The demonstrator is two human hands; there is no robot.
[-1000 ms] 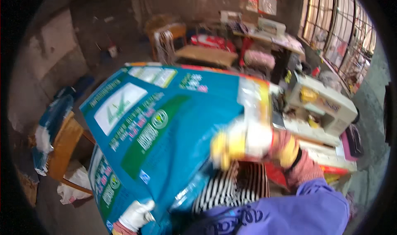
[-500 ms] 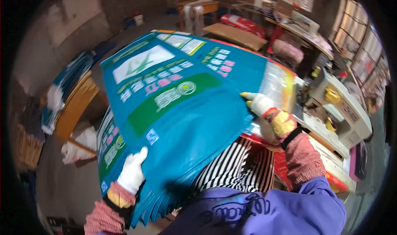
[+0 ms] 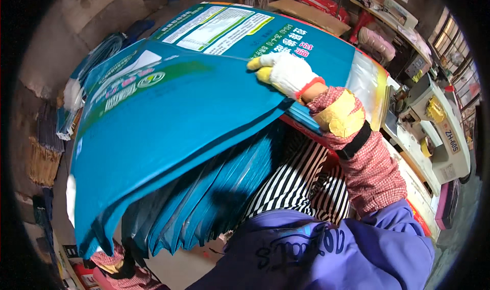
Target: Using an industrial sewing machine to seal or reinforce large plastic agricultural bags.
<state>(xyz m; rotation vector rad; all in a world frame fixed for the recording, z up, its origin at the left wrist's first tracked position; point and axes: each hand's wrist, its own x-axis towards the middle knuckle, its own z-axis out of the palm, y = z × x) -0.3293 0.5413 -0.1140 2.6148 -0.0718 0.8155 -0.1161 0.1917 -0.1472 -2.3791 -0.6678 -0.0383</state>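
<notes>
A teal printed plastic sack [image 3: 168,126] is lifted and bowed over a stack of similar sacks, which bears printed panels on top [image 3: 326,50]. My right hand [image 3: 291,75], in a white glove with yellow fingertips, is closed on the lifted sack's right edge. At its far left edge a strip of my gloved left hand [image 3: 71,200] shows; the sack hides most of that hand, which holds this edge up. Beneath hang the fanned, folded ends of several teal sacks [image 3: 204,193], close to my striped trousers.
On the right stands a pale sewing machine [image 3: 441,131] on a worktable. Clear plastic and yellow packaging [image 3: 370,91] lies beside the stack. Bundled sacks [image 3: 97,57] are at the left. A brown board [image 3: 309,15] and a pink roll [image 3: 376,44] lie farther back.
My left hand has moved outward and raised the top sack's near-left side, baring the folded ends below. My right hand has moved up and left along the sack's edge.
</notes>
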